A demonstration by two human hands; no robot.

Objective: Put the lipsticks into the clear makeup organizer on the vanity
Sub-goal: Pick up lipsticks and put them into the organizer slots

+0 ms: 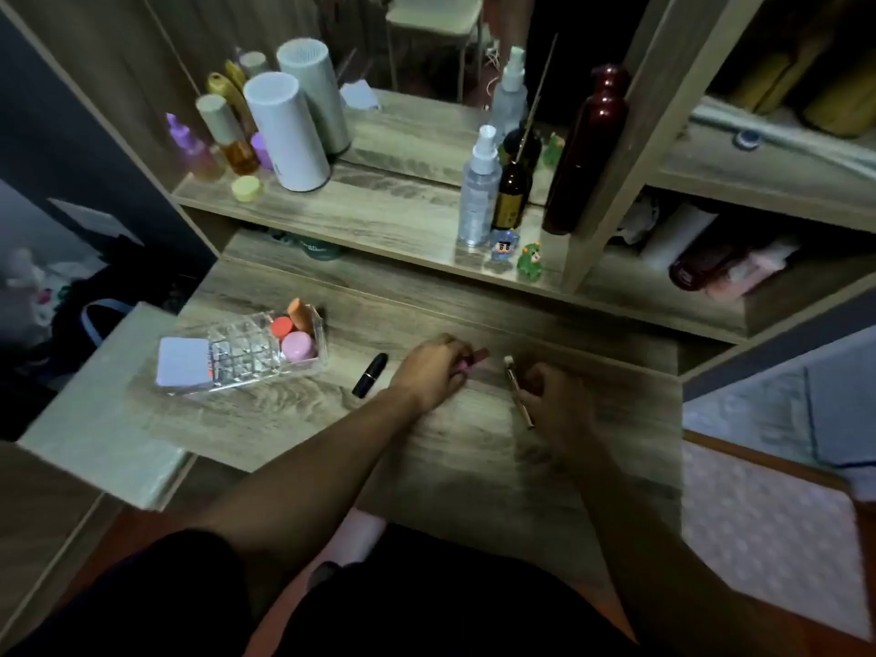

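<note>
While the clear makeup organizer sits at the far left of the worktop, near its left edge, its small grid cells look empty and three coloured pieces fill its right-hand bay. Just right of it lies a black lipstick, untouched, its long axis running diagonally toward the organizer. Next comes the left hand, fingers curled round a pink lipstick whose tip points right, away from the organizer. Further right, the right hand pinches a slim gold lipstick, pale tip pointing away from the person. I judge the left hand nearer, with bare wood between for a leftward carry.
</note>
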